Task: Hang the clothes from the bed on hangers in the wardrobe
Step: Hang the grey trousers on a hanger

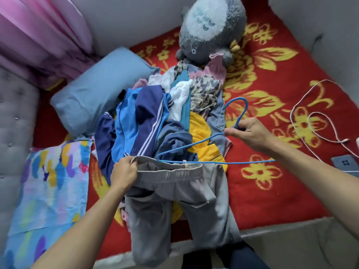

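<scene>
A pair of grey trousers (180, 206) hangs over the bed's near edge, waistband up. My left hand (124, 171) grips the left end of the waistband. My right hand (248, 133) holds a blue wire hanger (194, 152) at its neck, just below the hook; the hanger's bottom bar lies across the top of the waistband. Behind the trousers a pile of clothes (155, 113) in blue, navy, yellow, white and patterned cloth lies on the red flowered bedcover (272, 191). No wardrobe is in view.
A grey plush toy (209, 28) sits at the back of the bed. A blue pillow (93, 94) and a multicoloured cloth (48, 191) lie at the left. A white cable (310, 117) and a phone (343, 162) rest at the right. Pink curtains (38, 35) hang far left.
</scene>
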Action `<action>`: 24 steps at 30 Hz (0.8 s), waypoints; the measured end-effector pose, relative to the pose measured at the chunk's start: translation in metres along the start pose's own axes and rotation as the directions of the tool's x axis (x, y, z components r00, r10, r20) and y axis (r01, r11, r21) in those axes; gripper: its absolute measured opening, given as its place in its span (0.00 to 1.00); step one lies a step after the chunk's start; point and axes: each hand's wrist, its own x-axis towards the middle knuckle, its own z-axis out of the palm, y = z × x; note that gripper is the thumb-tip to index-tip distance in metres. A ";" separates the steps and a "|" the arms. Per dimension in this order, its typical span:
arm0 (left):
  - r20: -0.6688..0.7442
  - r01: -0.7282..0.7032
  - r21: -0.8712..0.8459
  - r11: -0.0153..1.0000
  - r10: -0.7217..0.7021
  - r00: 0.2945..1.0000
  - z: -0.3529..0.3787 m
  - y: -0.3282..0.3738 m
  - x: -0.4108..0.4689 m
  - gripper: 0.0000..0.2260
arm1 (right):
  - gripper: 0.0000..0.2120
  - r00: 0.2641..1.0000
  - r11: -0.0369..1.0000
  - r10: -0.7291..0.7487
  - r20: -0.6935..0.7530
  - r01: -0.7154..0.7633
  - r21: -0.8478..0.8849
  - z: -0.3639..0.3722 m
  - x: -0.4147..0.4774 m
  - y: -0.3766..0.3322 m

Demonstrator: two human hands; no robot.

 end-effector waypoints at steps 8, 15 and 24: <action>-0.073 -0.179 0.081 0.980 0.185 0.980 -0.057 0.027 -0.021 0.14 | 0.25 0.983 0.981 -0.176 0.048 0.171 0.091 0.035 0.011 -0.068; -0.089 -0.338 0.036 0.941 0.340 0.936 -0.091 0.032 -0.046 0.17 | 0.18 0.946 0.950 -0.255 0.199 0.207 0.232 0.094 0.024 -0.139; -0.201 -0.349 0.034 0.936 0.349 0.915 -0.118 0.000 -0.053 0.27 | 0.13 0.943 0.971 -0.171 -0.286 0.210 0.112 0.110 0.012 -0.131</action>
